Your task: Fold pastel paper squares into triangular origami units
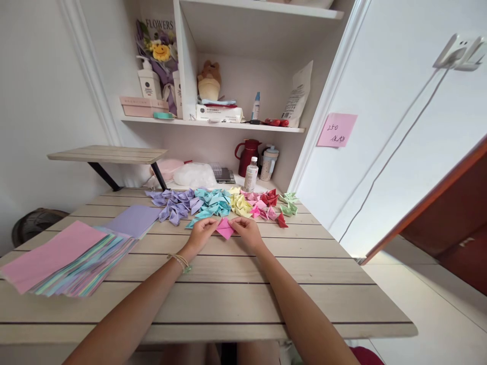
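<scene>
A bright pink folded piece of paper point(225, 229) is between my two hands, just above or on the table. My left hand point(202, 234) pinches its left corner, and a bracelet circles that wrist. On the other side, my right hand point(247, 232) has its fingers closed on the right corner. Right behind the hands lie folded paper pieces in colour groups: purple point(175, 206), light blue point(215, 203), yellow point(240, 205), pink and red point(270, 196), and light green point(289, 209).
On the left lies a fanned stack of coloured paper point(81, 268), with purple sheets point(133, 221) behind it. A small raised stand point(108, 154) is at the back left. A clear bottle point(251, 175), a dark red jug point(248, 156) and a tumbler point(269, 163) stand at the back.
</scene>
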`<state>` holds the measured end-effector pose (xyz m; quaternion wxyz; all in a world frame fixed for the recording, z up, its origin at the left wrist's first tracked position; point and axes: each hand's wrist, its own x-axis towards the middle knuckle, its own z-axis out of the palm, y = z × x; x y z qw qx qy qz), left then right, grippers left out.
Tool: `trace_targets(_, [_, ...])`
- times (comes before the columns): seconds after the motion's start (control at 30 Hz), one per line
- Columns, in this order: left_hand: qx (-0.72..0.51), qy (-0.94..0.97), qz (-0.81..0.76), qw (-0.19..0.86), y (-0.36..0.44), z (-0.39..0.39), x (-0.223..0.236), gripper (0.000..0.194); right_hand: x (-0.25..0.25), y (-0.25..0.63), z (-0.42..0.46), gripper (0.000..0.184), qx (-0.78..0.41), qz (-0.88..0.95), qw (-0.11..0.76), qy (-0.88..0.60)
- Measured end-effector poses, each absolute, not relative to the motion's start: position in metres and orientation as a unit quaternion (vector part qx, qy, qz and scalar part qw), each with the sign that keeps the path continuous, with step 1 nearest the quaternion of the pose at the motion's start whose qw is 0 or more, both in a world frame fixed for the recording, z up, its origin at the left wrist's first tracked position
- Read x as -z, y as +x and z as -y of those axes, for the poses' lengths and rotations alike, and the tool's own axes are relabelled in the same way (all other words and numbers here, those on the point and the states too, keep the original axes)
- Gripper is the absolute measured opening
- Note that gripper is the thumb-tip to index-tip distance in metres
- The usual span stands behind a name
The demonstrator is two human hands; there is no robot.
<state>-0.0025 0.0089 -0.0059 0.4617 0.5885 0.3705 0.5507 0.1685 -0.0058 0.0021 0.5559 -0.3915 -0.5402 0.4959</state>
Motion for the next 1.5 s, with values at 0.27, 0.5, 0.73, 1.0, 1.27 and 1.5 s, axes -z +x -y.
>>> trace_targets(0.27, [-0.548, 0.571, -0.364, 0.491, 0.002, -0.008, 0.006, 0.026, -0.003, 0.166, 0.007, 0.032, -0.486, 0.515, 0.593, -0.384])
trace_targets(0.5, [-0.554, 0.578, -0.366, 0.474, -0.002, -0.011, 0.008, 0.026, -0.003, 0.166, 0.007, 0.031, -0.501, 0.536, 0.577, -0.358])
trace_targets(0.73, [-0.538, 0.601, -0.353, 0.475, -0.002, -0.008, 0.005, 0.031, -0.004, 0.163, 0.01, 0.045, -0.507, 0.549, 0.558, -0.361])
trace_targets(1.0, [-0.492, 0.71, -0.388, 0.32, -0.004, -0.003, 0.003, 0.022, -0.002, 0.169, 0.008, 0.021, -0.34, 0.648, 0.533, -0.425])
trace_targets(1.27, [-0.518, 0.647, -0.367, 0.423, 0.001, -0.004, 0.006, 0.028, -0.003, 0.165, 0.011, 0.02, -0.316, 0.673, 0.519, -0.421])
trace_targets(1.5, [-0.497, 0.687, -0.359, 0.39, 0.002, 0.0, 0.002, 0.025, -0.003, 0.165, 0.012, 0.028, -0.34, 0.659, 0.53, -0.41])
